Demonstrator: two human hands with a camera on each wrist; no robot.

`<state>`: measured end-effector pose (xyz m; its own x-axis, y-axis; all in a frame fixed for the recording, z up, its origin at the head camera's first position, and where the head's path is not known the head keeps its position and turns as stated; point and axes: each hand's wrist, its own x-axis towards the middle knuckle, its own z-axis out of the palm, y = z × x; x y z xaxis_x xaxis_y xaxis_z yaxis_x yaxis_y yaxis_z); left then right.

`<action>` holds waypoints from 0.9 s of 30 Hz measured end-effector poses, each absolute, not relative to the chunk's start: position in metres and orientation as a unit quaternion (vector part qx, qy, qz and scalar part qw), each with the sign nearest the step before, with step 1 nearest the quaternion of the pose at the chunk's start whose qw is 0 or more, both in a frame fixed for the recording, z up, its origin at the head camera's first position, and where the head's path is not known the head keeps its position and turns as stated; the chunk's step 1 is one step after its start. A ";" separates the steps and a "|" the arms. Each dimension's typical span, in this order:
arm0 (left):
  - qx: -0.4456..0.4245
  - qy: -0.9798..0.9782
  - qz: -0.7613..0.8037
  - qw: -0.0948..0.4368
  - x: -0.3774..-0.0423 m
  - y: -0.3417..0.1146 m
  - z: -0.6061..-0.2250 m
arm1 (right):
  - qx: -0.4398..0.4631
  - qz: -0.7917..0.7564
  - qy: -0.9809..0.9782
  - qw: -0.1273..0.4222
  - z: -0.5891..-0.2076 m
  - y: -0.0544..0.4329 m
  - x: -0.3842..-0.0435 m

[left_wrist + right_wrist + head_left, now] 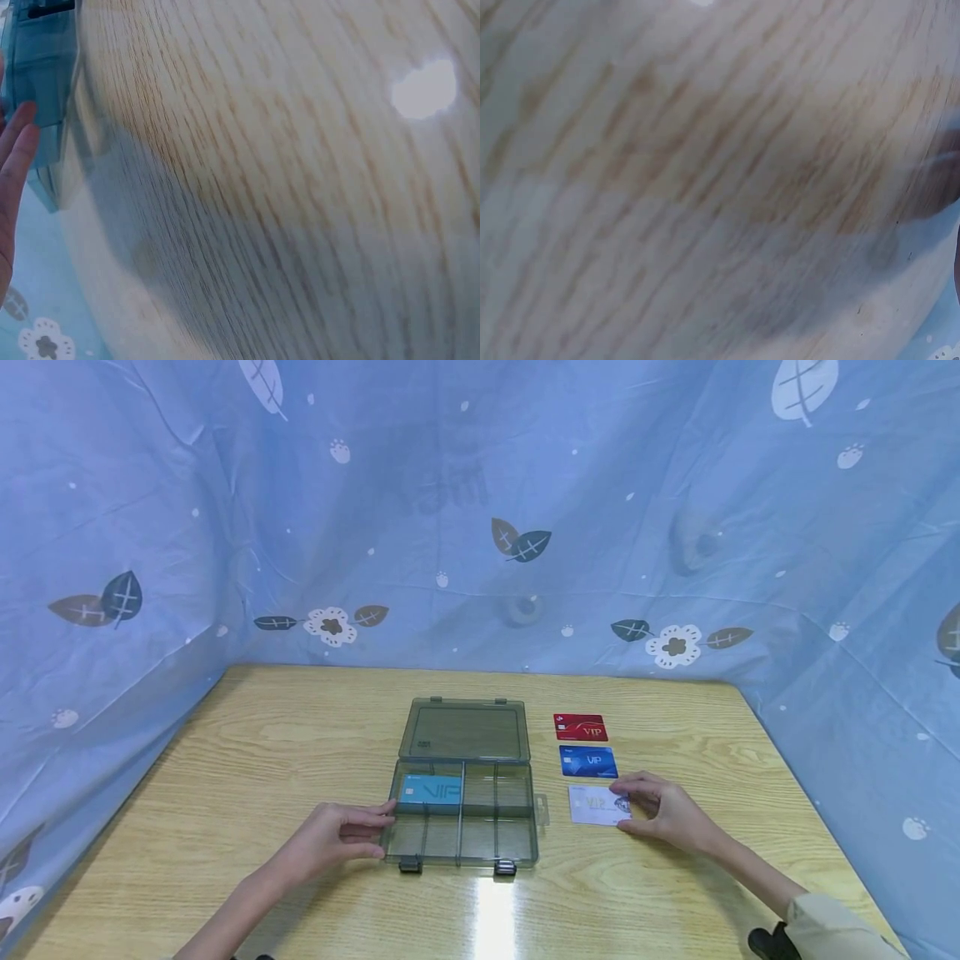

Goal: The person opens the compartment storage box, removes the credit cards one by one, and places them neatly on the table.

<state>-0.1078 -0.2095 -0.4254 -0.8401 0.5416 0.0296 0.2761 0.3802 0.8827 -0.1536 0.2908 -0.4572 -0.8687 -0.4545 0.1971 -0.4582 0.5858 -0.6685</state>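
A white VIP card [592, 805] lies flat under the right hand [663, 814], pinched between thumb and fingers near its outer end; an even grip on its edges should keep it level. Between the hands sits an opened divided box [480, 839], best steadied lightly by the left hand [337, 839], its extended fingers against the side. Beyond the right hand lie blue [588, 762] and red cards [581, 727].

Bright, even light fills the head view, mostly crisp, and there's a white streak of glare [495, 917] flaring on the near bench [600, 893]! Left wrist: a blown-out hotspot [425, 90], broad grey shadow [165, 217], grain bending towards the edge. Right wrist: hazy, grain smeared soft.
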 end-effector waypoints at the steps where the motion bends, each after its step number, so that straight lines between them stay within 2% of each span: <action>1: 0.249 0.820 0.498 0.133 -0.108 -0.209 -0.425 | 0.257 0.371 -0.892 0.003 -0.458 0.291 -0.154; 18: 0.254 0.818 0.500 0.130 -0.108 -0.209 -0.425 | 0.253 0.420 -0.870 -0.049 -0.459 0.295 -0.165; 27: 0.251 0.816 0.503 0.133 -0.108 -0.210 -0.425 | 0.246 0.418 -0.873 -0.052 -0.459 0.295 -0.167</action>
